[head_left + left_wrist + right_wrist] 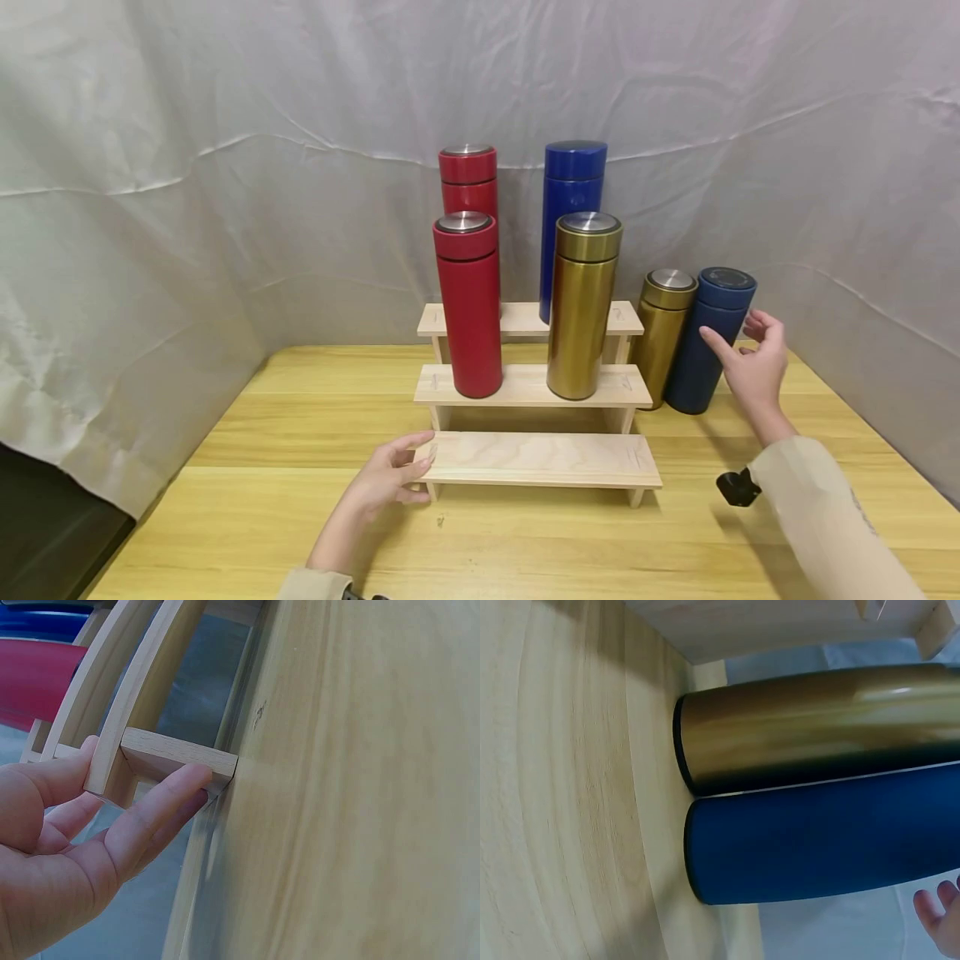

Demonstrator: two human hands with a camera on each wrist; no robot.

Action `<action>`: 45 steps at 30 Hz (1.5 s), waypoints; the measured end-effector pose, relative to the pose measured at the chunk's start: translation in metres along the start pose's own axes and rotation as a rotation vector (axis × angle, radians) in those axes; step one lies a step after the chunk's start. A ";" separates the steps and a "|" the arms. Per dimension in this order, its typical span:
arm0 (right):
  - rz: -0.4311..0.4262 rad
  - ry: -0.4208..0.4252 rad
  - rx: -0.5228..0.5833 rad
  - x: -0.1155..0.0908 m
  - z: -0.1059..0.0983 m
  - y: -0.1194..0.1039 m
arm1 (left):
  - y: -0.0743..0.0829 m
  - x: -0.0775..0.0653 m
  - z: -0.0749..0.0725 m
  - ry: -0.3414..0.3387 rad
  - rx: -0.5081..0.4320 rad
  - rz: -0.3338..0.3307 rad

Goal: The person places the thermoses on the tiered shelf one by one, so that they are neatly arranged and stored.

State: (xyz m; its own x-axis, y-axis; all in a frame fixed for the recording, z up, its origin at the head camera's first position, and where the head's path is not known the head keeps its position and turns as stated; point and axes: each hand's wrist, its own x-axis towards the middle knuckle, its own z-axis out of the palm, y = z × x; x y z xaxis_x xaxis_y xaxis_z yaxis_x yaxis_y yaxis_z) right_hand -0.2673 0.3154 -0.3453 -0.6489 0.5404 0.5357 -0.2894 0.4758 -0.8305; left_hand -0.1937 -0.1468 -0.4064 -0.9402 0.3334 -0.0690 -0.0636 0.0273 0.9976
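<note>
My left hand [386,477] holds the left end of the lowest step of a tiered wooden stand [540,460]. In the left wrist view, its thumb lies at the board's end and its fingers [169,799] by the support below. At the right, my right hand [757,367] is beside a dark blue thermos [703,358], thumb and fingers spread apart. The right wrist view shows its fingertips [928,909] near the thermos's side. A shorter-looking gold thermos [662,342] stands against the blue one on the table, close to the stand.
On the middle step stand a red thermos [472,321] and a gold thermos [581,325]. Behind them, the top step bears another red thermos [471,187] and a bright blue thermos [572,196]. Grey cloth [337,208] hangs around the wooden table [300,442].
</note>
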 end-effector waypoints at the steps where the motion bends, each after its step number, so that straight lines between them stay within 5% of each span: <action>1: 0.013 -0.015 -0.004 0.001 0.000 0.001 | 0.000 0.000 0.000 0.001 -0.001 -0.002; 7: 0.022 -0.081 -0.006 0.011 0.003 0.025 | 0.001 -0.001 0.001 0.000 -0.002 -0.002; 16: -0.033 -0.124 -0.061 0.049 0.017 0.134 | 0.003 -0.002 0.002 -0.003 0.006 0.007; 22: -0.049 -0.161 -0.076 0.062 0.020 0.161 | 0.004 -0.002 0.002 0.005 0.012 -0.001; 36: -0.048 -0.127 -0.118 0.059 0.019 0.145 | 0.004 -0.002 0.001 -0.005 0.008 -0.001; 45: -0.018 -0.075 -0.081 0.027 0.012 0.072 | 0.005 -0.002 0.002 -0.006 0.002 0.002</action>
State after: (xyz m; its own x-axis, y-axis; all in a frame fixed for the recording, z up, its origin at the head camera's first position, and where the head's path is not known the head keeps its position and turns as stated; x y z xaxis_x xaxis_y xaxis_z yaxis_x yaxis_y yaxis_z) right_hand -0.3136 0.3559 -0.3922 -0.6956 0.4794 0.5350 -0.2457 0.5410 -0.8043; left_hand -0.1919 -0.1455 -0.4017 -0.9382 0.3396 -0.0667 -0.0606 0.0284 0.9978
